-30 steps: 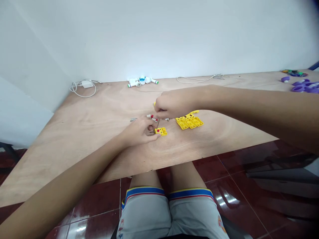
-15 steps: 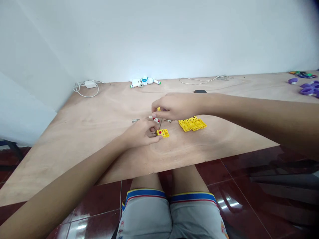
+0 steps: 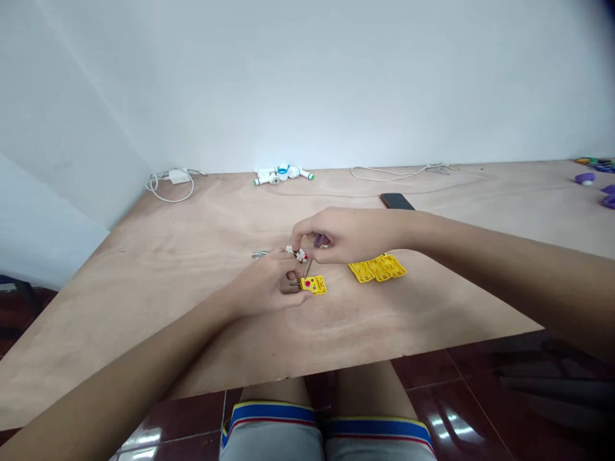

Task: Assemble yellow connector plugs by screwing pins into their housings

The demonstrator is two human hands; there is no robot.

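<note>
My left hand [image 3: 269, 282] rests on the table, its fingers closed around one end of a small yellow plug half [image 3: 315, 285] with a red dot and metal pins. Above it my right hand [image 3: 331, 234] is closed on a screwdriver, whose thin shaft [image 3: 309, 267] slants down to the yellow plug half. Most of its handle is hidden in the fingers; a purple bit shows by the palm. Small white and red parts [image 3: 300, 255] lie just beyond my left fingers. Metal pins [image 3: 260, 254] lie to their left.
Several yellow plug shells [image 3: 377, 268] lie in a row to the right. A dark phone [image 3: 396, 201] is behind my right wrist. Along the wall are a white cable with adapter [image 3: 179, 176], a white jointed object [image 3: 283, 172] and another cable [image 3: 379, 173]. Purple pieces [image 3: 585, 178] lie far right.
The view has tilted upward, so the table appears lower and more of the phone shows. My right hand has turned slightly over the plug half, hiding the yellow spot seen at its fingers. My left hand keeps its hold.
</note>
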